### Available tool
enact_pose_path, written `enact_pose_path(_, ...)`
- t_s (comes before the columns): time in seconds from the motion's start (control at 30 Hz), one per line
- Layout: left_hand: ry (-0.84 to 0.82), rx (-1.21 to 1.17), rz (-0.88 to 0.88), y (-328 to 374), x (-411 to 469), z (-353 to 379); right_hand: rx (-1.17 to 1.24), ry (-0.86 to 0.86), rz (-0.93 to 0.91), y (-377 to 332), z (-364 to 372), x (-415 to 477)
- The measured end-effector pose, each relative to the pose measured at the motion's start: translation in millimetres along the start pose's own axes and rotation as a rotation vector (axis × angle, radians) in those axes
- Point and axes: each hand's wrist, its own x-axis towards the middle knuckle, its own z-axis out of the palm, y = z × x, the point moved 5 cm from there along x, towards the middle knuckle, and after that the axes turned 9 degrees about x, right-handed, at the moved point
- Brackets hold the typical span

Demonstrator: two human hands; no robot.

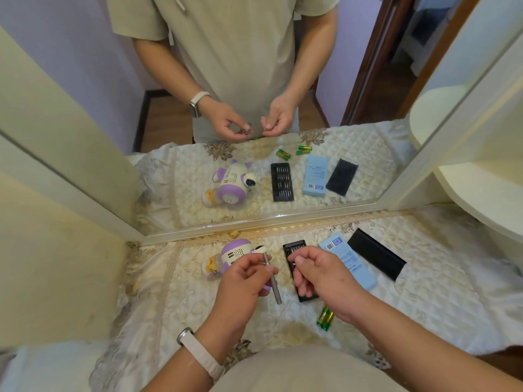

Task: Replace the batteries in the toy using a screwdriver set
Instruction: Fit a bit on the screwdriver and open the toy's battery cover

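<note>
Our left hand [243, 281] grips the grey screwdriver [276, 291] by its middle, fingers curled round it and its shaft tilted. Our right hand [319, 274], just beside it, pinches a small metal piece [292, 260] between thumb and forefinger, too small for us to tell more. Under that hand lies the black bit tray [294, 247] on the quilted worktop [175, 292]. Just beyond our left hand lies the purple-and-white toy [235, 253]. Green batteries [325, 316] lie by our right wrist. Further right lie a blue box [349, 261] and a black sleeve [376, 257].
</note>
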Motion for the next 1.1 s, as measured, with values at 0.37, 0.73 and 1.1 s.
enact_pose_path(0.37,-0.021,0.009,0.023,0.5,-1.6,1.6,0.21,-0.027,0.055,8.4,-0.2,-3.2)
enact_pose_path(0.73,-0.024,0.012,0.043,0.1,-4.9,0.2,0.408,-0.08,0.074,-1.0,4.1,-6.2)
enact_pose_path(1.1,-0.111,0.105,0.139,10.2,-14.3,10.4,0.13,-0.028,-0.099,-18.1,-4.0,-9.5)
